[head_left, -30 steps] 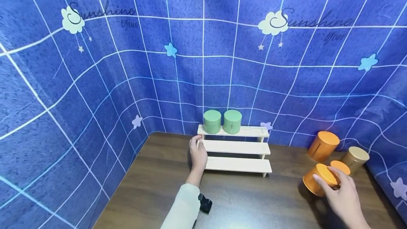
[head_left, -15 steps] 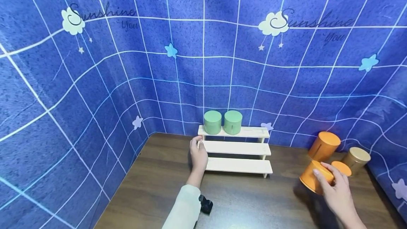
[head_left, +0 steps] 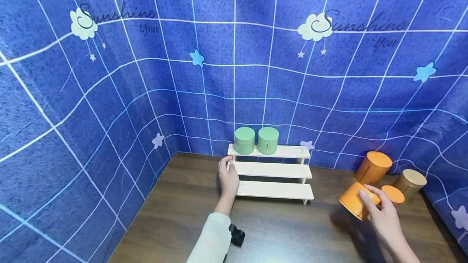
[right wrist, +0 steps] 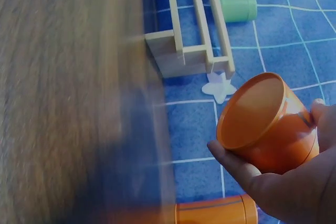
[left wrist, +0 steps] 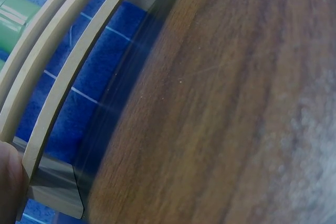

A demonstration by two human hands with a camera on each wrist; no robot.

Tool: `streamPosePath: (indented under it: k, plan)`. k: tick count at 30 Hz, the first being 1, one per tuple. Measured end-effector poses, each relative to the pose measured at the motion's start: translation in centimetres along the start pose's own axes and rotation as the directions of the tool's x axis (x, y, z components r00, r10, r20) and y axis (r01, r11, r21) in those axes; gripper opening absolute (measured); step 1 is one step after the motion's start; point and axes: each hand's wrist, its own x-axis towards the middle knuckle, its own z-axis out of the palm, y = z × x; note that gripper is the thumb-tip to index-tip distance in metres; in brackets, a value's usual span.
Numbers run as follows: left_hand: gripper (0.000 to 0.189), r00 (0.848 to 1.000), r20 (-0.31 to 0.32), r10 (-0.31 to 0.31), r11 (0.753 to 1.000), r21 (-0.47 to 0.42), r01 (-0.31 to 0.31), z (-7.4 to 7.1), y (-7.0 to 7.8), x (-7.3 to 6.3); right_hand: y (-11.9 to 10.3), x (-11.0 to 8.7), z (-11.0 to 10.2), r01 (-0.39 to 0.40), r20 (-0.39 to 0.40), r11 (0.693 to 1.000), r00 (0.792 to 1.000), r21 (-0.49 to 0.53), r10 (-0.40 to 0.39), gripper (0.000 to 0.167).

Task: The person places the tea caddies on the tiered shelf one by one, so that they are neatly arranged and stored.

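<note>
My left hand point(head_left: 228, 178) grips the left end of a pale wooden three-tier display stand point(head_left: 274, 190); the thumb point(left wrist: 10, 174) shows against its side in the left wrist view. Two green round canisters, a left one point(head_left: 244, 143) and a right one point(head_left: 268, 143), sit on the top tier. Off to the right, my right hand point(head_left: 384, 219) holds an orange canister point(head_left: 352, 202) between thumb and fingers, tilted and raised over the table. Its round end point(right wrist: 252, 109) faces the stand in the right wrist view.
Behind the right hand stand a taller orange canister point(head_left: 373, 169), a gold canister point(head_left: 411, 182) and another orange-topped one point(head_left: 393, 194). A blue gridded cloth point(head_left: 234, 80) hangs behind the brown wooden table point(head_left: 175, 210). Something small and black point(head_left: 237, 235) is at the left wrist.
My right hand has carried the orange canister a little to the left, away from the other canisters, and tilted it further. The left hand and the stand stay put.
</note>
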Motion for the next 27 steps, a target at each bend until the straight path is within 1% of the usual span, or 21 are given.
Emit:
streamPosePath:
  k: [2, 4, 7, 10, 12, 15, 19, 24, 27]
  plan:
    - [0.022, 1.0, 0.001, -0.002, 1.0, -0.001, 0.002, 0.0, 0.0, 0.0, -0.1, 0.0, 0.2, -0.019, 0.031, 0.993, 0.999, 0.117, 0.016, 0.021]
    - [0.022, 1.0, 0.002, -0.004, 1.0, -0.001, 0.004, 0.0, 0.1, 0.0, -0.2, 0.0, 0.3, -0.044, 0.06, 0.972, 0.998, 0.23, 0.031, 0.022]
    - [0.022, 1.0, 0.002, -0.009, 1.0, -0.005, 0.009, 0.0, 0.2, 0.0, -0.4, 0.0, 0.6, -0.06, 0.097, 0.946, 0.995, 0.32, 0.03, 0.023]
    - [0.022, 1.0, 0.0, -0.011, 1.0, -0.002, 0.011, -0.1, 0.1, -0.1, -0.7, 0.1, 0.9, -0.082, 0.122, 0.925, 0.992, 0.372, 0.039, 0.025]
    - [0.022, 1.0, -0.003, -0.012, 1.0, 0.001, 0.012, -0.1, 0.1, -0.1, -0.9, 0.1, 1.1, -0.091, 0.136, 0.926, 0.99, 0.367, 0.043, 0.025]
    - [0.022, 1.0, -0.005, -0.01, 1.0, 0.002, 0.01, -0.1, 0.2, -0.1, -1.0, 0.1, 1.2, -0.092, 0.137, 0.951, 0.989, 0.296, 0.053, 0.027]
    - [0.023, 1.0, -0.007, -0.004, 1.0, 0.008, 0.004, -0.1, 0.5, -0.1, -1.1, 0.1, 1.6, -0.072, 0.142, 0.963, 0.989, 0.259, 0.036, 0.033]
    - [0.023, 1.0, -0.005, -0.009, 1.0, 0.015, 0.009, -0.1, 0.8, -0.2, -1.0, 0.1, 2.1, -0.026, 0.153, 0.963, 0.988, 0.268, -0.016, 0.04]
    - [0.022, 1.0, -0.004, -0.012, 1.0, 0.011, 0.012, -0.2, 0.8, -0.3, -1.0, 0.2, 2.4, -0.018, 0.155, 0.959, 0.987, 0.283, -0.027, 0.041]
